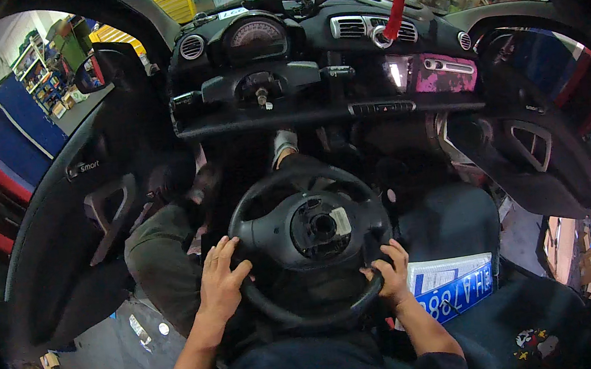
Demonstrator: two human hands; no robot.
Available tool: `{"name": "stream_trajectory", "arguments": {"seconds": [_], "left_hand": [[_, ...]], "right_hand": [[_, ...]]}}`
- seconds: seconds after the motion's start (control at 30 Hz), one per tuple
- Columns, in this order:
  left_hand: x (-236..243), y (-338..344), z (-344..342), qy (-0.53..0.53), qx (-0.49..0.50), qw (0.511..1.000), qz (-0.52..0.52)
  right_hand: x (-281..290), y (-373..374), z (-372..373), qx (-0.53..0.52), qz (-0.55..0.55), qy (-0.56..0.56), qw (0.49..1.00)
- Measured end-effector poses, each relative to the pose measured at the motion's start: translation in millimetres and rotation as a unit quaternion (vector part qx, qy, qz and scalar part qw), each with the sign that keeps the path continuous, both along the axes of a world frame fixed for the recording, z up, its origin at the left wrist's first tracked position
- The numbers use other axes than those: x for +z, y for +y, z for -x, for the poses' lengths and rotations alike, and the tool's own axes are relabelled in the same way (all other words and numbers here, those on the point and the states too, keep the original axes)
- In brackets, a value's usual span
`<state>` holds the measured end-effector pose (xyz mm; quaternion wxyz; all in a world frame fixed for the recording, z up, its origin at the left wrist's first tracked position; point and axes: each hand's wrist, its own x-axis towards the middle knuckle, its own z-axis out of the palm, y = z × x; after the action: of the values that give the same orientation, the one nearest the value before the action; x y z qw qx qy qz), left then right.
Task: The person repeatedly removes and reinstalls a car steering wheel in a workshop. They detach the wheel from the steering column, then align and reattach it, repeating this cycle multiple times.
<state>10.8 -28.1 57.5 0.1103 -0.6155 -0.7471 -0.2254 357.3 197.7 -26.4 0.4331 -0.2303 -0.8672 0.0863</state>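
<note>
A black steering wheel (268, 233) lies across my lap, apart from the dashboard. Its hub shows a round dark opening, with a pale label (341, 221) beside it. My left hand (223, 274) is at the left side of the rim, its thumb and fingers around it. On the lower right of the rim, my right hand (391, 270) grips with bent fingers. Ahead, the bare steering column end (262, 99) sticks out below the instrument cluster (255, 41), between two stalks.
A blue plate in clear wrapping (461, 297) lies on the passenger seat (449, 221). Both car doors (73, 217) stand open. A red tassel (396, 12) hangs before the windscreen. Pink panelling covers the right dashboard (447, 80). Shelves and a yellow cabinet (175, 5) stand outside.
</note>
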Motion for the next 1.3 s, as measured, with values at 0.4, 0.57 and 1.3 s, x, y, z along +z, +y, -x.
{"name": "stream_trajectory", "arguments": {"seconds": [0.4,0.57,1.3], "left_hand": [[-41.9,12.5,5.0,-0.030,-0.012,0.999,-0.022],[-45.3,22.3,11.6,-0.060,-0.026,0.998,-0.018],[44.8,18.8,33.6,-0.329,-0.133,0.925,0.133]], "right_hand": [[-4.8,-8.7,-14.0,-0.036,-0.008,-0.085,0.996],[-6.4,-7.5,-14.4,-0.022,-0.010,-0.071,0.997],[7.8,10.5,4.2,-0.014,-0.034,-0.129,0.991]]}}
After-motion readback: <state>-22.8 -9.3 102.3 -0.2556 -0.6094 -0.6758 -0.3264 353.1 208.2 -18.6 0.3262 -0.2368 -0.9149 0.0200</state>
